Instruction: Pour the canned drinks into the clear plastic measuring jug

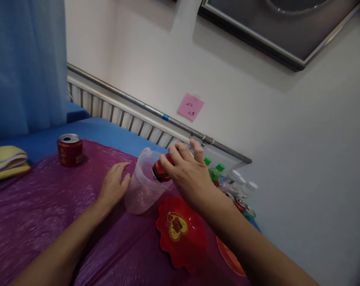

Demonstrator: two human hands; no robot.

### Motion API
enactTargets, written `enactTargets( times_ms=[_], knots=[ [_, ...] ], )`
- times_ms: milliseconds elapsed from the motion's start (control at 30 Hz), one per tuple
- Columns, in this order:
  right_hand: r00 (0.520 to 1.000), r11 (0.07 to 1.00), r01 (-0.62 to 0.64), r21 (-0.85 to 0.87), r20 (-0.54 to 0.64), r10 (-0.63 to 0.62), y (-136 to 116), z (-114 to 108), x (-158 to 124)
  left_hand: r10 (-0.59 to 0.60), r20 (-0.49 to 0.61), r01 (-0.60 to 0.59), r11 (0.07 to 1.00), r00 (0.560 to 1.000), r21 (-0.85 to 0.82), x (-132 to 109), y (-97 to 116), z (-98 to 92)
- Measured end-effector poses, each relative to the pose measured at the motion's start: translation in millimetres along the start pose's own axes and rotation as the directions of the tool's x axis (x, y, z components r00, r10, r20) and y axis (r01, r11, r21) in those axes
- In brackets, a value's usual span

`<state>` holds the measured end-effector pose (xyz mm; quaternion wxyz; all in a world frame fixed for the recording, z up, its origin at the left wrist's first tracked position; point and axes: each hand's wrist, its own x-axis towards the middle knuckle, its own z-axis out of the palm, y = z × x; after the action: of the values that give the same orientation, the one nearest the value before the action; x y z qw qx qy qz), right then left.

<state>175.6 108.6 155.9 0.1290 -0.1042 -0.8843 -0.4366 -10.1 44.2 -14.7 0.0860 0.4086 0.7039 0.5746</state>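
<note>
Nearest the camera, a red dish [181,232] lies on the purple sheet [33,214], just in front of the clear jug [140,190]. Right hand [187,171] has its fingers clamped round a red can [160,171], tipped mouth-down over the jug's rim. Left hand [113,188] rests flat on the sheet beside the jug wall, fingers loosely together and gripping nothing. Pouring looks underway; the liquid level cannot be told. A second can [69,149] stands opened well apart, and bottles [227,178] wait beyond.
</note>
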Motion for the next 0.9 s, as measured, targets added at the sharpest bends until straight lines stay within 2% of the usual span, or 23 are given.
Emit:
enactTargets(
  times_ms=[733, 833, 900],
  knots=[
    [0.997, 0.999, 0.035, 0.009, 0.075, -0.036, -5.5, -6.7, 10.2, -0.013, 0.010, 0.012, 1.000, 1.000, 0.020, -0.3, 4.6, -1.8],
    [0.996, 0.999, -0.014, 0.033, 0.087, 0.011, -3.9, -8.1, 8.8, -0.022, -0.002, 0.022, 1.000, 1.000, -0.001, 0.0, 5.5, -3.1],
    [0.990, 0.991, -0.103, 0.086, 0.103, 0.094, -0.2, -7.9, 5.8, -0.034, -0.017, 0.033, 0.999, 0.999, -0.021, 0.7, 6.3, -4.8]
  ],
)
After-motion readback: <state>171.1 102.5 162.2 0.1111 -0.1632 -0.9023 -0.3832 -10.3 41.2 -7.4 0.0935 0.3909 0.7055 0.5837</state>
